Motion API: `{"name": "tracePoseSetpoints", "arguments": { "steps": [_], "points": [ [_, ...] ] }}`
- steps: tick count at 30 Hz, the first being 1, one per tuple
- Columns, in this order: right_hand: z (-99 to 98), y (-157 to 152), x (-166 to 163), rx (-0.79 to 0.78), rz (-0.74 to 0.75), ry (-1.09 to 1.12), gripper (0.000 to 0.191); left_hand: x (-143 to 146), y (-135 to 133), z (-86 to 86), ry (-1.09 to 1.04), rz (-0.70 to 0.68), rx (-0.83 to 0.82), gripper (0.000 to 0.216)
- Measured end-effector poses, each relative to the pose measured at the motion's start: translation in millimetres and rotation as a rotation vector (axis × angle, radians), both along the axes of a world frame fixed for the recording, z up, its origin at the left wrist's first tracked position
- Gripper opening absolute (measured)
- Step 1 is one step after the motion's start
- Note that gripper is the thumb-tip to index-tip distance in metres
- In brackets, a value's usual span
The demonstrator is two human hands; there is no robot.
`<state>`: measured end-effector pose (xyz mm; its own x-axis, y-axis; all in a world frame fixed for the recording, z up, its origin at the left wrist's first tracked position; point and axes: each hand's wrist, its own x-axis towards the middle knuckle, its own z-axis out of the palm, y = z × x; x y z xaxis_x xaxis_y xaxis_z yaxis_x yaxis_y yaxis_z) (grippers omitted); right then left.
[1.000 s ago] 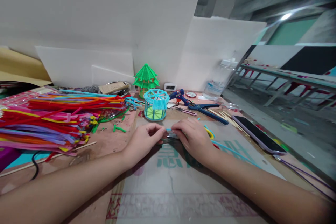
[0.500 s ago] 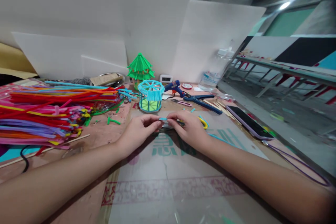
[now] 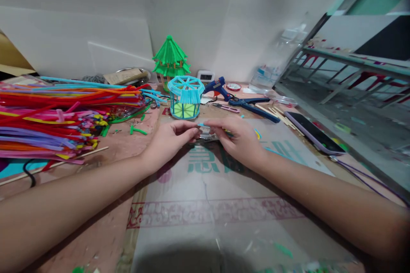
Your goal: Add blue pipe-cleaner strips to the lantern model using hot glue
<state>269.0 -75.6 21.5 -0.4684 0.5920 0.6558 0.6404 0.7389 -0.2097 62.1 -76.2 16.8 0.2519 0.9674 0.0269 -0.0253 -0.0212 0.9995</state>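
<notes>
My left hand (image 3: 171, 140) is closed in a pinch, thumb against forefinger, on a short piece of light blue pipe cleaner (image 3: 201, 125). Facing it, my right hand (image 3: 238, 140) pinches the other end of the same piece, its fingertips a small gap away. Something silvery (image 3: 208, 135) shows below the fingers; its shape is mostly hidden. Part of a yellow loop (image 3: 257, 134) peeks out behind my right hand. Just beyond the hands stands a small round blue pavilion frame (image 3: 185, 104) with a pale green floor and part of its roof covered.
Bundles of coloured pipe cleaners (image 3: 60, 123) lie at left. Behind the frame rises a green tiered roof model (image 3: 171, 57). A glue gun (image 3: 218, 88), blue-handled pliers (image 3: 254, 107), a pink cutter (image 3: 226, 108), wooden sticks (image 3: 284, 117) and a phone (image 3: 315, 132) lie at right.
The view has tilted down, so everything on the table appears higher. Both hands stay together at the blue piece, with my right fingers slightly shifted on it.
</notes>
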Motion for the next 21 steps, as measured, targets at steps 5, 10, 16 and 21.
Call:
{"name": "tracePoseSetpoints", "arguments": {
  "steps": [5,10,16,21],
  "points": [
    [1.0,0.4,-1.2,0.077,0.020,-0.034,0.023,0.4,0.0,1.9,0.036,0.013,-0.002,0.026],
    [-1.8,2.1,-0.8,0.090,0.019,-0.060,0.024,0.1,-0.2,0.4,0.047,0.003,0.004,0.027],
    [-2.1,3.0,0.0,0.011,-0.011,-0.084,0.028,-0.8,0.3,0.3,0.053,0.001,0.021,0.030],
    [-1.5,3.5,-0.5,-0.049,-0.003,-0.045,0.027,-1.0,0.3,1.6,0.042,0.000,0.001,0.033]
  ]
}}
